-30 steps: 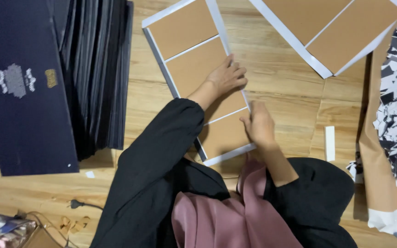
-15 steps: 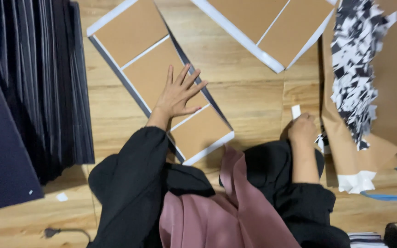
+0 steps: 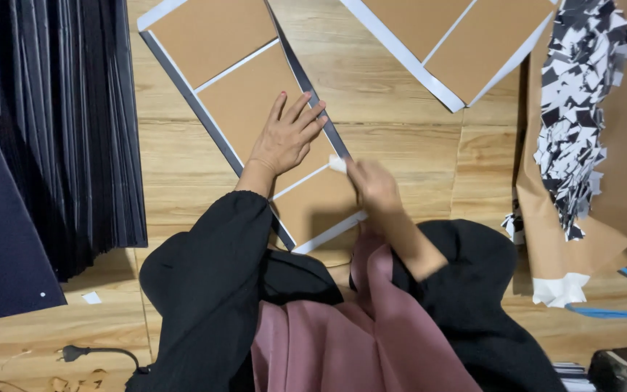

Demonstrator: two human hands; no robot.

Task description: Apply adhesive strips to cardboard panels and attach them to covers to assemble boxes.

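1. Cover blank (image 3: 255, 109) (three brown board panels on a dark sheet with white edges) lies flat on the wooden floor (image 3: 400, 167), slanting away up and to the left of both hands.
2. Left hand (image 3: 284, 138) is released: fingers spread, palm flat on the middle panel, pinning it. Good; keep the weight there so the blank can't skate.
3. Right hand (image 3: 375, 185) sits just right of the left hand, at the blank's right edge, pinched on a small white piece (image 3: 337, 164). It's motion-blurred; could be a cloth wad or a paper scrap, can't tell which.
4. The white piece touches the dark side strip (image 3: 313, 94) where the middle and near panels meet.
5. To do the step well, I'd work along that strip in single strokes away from the pinning hand, pressure even, corners square.
6. Risk: left fingertips already reach the strip, so shift them inboard before passing.
7. Nearby: dark cover stack (image 3: 59, 145) far left of the left hand, second blank (image 3: 451, 36) beyond the right hand, trimmings pile (image 3: 575, 116) to its right.
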